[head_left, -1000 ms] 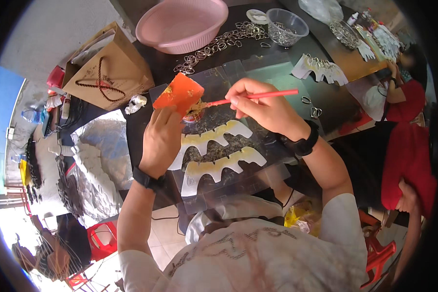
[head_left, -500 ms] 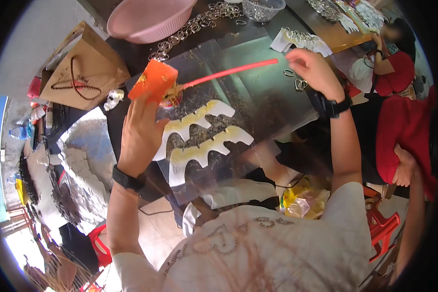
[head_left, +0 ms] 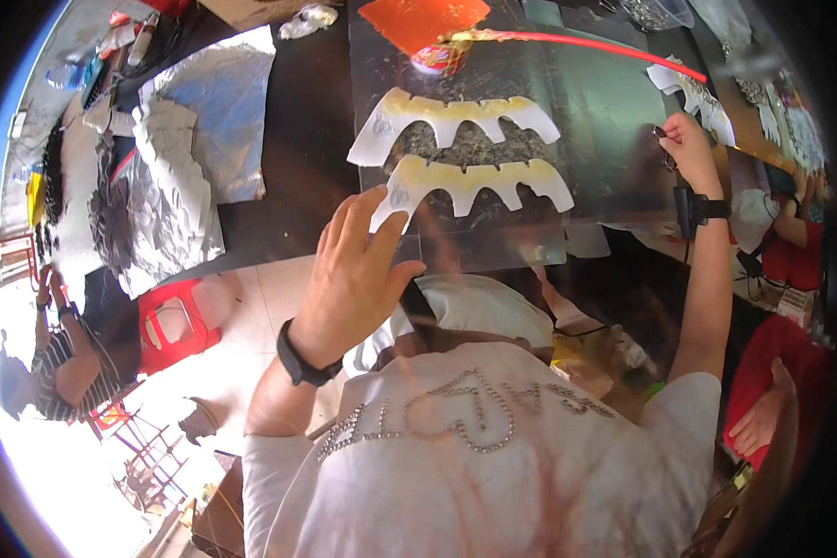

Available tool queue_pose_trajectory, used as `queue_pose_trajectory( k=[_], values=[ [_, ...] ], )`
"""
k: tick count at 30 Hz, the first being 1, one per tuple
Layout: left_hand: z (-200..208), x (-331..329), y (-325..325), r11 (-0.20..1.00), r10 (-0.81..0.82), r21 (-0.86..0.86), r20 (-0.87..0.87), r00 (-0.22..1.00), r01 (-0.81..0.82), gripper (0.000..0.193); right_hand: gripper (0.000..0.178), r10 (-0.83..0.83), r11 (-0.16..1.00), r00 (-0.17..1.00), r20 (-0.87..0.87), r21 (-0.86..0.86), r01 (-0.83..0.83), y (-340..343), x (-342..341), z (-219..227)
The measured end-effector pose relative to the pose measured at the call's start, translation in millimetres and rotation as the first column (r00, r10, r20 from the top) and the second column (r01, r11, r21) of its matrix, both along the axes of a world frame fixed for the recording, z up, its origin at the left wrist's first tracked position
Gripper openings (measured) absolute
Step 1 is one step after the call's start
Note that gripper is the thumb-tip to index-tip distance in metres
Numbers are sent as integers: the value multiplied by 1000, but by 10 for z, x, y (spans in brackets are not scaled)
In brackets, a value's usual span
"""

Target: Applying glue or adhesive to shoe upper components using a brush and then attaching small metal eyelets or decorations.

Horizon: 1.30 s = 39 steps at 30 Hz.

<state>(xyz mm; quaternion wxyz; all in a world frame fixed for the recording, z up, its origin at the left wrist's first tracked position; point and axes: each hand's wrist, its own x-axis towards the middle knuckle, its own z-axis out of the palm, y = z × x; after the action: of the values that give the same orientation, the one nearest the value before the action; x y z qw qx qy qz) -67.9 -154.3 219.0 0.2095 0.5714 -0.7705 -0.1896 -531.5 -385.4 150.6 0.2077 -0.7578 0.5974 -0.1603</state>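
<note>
Two white scalloped cut-outs lie on the dark work board, an upper cut-out (head_left: 448,113) and a lower cut-out (head_left: 470,179). Both carry a yellowish, glue-like smear along the top edge. My left hand (head_left: 358,265) is open, fingers spread, its fingertips at the left end of the lower cut-out. Over at the board's right side, my right hand (head_left: 690,153) pinches a small metal ring (head_left: 658,132). Beyond the cut-outs are an orange sheet (head_left: 425,20), a small red container (head_left: 440,59) and a long red stick (head_left: 586,42) with a smeared end.
At the far right lies a white piece (head_left: 665,78) with metal rings on it. A clear bowl (head_left: 658,13) of metal parts stands behind. Crumpled silvery sheeting (head_left: 219,139) lies left, above a red stool (head_left: 179,324). Other people sit at both sides.
My left hand has left the orange sheet and come nearer, to the lower cut-out. My right hand, empty before, now pinches a metal ring. The whole view has shifted.
</note>
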Motion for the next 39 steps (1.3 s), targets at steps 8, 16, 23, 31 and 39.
queue_pose_trajectory(
  k=[8,16,23,31,39],
  values=[
    [-355,-91,64,973,194,-102,-114,974,-206,44,16,-49,967,999,-25,250,53,-4,72,236],
    [-475,-126,-4,962,230,-71,-316,920,-265,28,7,9,910,973,231,402,-104,875,1388,1159],
    [-499,-79,151,951,308,81,-268,913,-297,26,8,494,846,832,253,80,-527,1097,2685,913],
    [-489,-159,203,957,260,-131,-2,966,-258,46,7,497,845,827,263,73,-530,1100,3158,474],
    [-503,-76,209,968,221,-116,-15,975,-221,51,6,557,815,808,190,62,-576,1070,3219,361]
  ],
)
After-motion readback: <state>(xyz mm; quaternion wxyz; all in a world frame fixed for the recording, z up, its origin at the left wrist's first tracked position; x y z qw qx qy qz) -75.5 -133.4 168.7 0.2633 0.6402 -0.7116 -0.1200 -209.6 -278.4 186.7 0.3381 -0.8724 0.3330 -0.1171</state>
